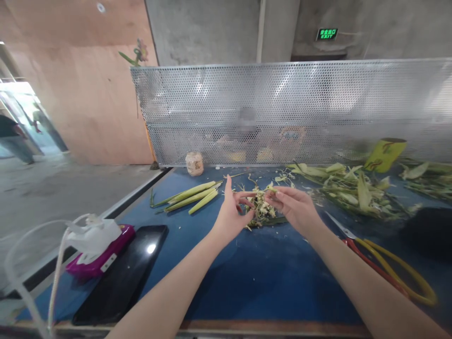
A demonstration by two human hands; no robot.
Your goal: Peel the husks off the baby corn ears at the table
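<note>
My left hand [231, 214] is over the blue table, one finger pointing up and the others spread apart, with nothing visibly held. Facing it, my right hand [294, 207] pinches a small pale green plant piece [271, 189] between thumb and fingers. Below and between both hands lies a heap of shredded yellow-green plant scraps [264, 211]. To the left of my left hand are several long, folded green husk-like pieces [194, 195], laid side by side. Scissors [353, 238] with red and yellow handles rest beside my right forearm.
A perforated metal screen [219, 108] stands along the table's back edge. Loose green husks [356, 190] and a yellow-green container [385, 154] are at right. A whitish roll [194, 164], a black tablet-like slab [120, 278] and a magenta tissue pack [122, 238] are left. A dark object [429, 233] sits far right.
</note>
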